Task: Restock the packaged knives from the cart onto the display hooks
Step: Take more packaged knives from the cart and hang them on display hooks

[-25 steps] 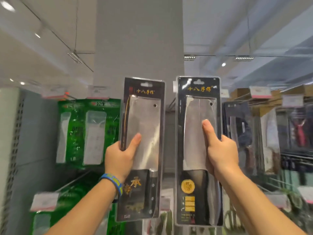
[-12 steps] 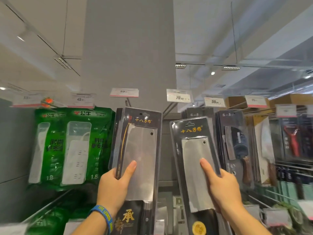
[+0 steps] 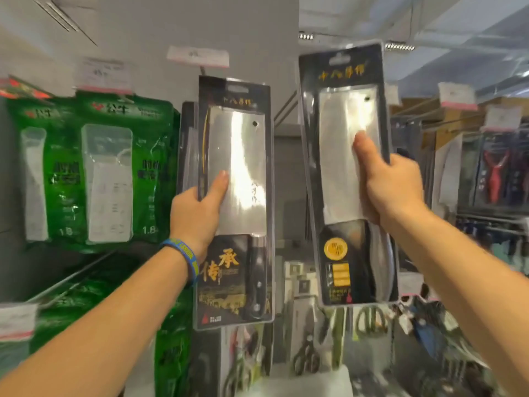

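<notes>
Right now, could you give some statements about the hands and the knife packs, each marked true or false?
1. The left hand holds the left knife pack. True.
2. The right hand is empty. False: it holds the right knife pack.
3. The right knife pack is higher than the left one. True.
4. The green packages hang right of both packs. False: they hang left.
5. A blue wristband is on the left wrist. True.

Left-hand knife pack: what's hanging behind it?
Behind the left-hand knife pack, the edge of another dark pack shows at its left side. The rest of it, and whatever holds it, is covered.
</notes>
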The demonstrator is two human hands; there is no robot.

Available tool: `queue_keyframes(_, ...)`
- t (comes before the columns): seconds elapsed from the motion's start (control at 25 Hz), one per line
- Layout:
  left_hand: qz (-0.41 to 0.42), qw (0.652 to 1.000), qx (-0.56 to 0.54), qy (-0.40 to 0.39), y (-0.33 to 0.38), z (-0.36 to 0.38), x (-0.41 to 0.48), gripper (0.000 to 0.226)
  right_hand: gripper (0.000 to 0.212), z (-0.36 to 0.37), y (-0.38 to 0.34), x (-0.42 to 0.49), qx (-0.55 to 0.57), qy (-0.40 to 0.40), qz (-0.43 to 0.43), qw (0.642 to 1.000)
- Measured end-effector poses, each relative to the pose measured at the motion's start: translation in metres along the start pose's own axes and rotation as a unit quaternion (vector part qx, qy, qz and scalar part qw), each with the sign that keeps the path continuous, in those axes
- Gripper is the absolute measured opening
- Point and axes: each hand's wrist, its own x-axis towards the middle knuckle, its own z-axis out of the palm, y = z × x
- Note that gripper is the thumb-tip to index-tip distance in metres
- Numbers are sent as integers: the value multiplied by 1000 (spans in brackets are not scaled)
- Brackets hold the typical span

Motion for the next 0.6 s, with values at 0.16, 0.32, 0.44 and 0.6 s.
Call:
queue_keyframes(0.16, 21, 999, 16, -19, -9, 4, 0, 58, 93, 1, -7, 11, 9, 2, -3, 1000)
queue_keyframes(0.32, 83, 994, 58, -43, -12, 2, 6, 51, 90, 4, 2, 14, -10, -12, -7, 1000)
queue_keyframes(0.44, 121, 989, 73, -33, -10, 3, 15, 76, 94, 4, 16, 18, -19, 1, -12, 1000)
queue_keyframes(0.6, 136, 986, 91, -34, -5, 2, 19, 84, 92, 5, 29, 17, -7, -26, -22, 999)
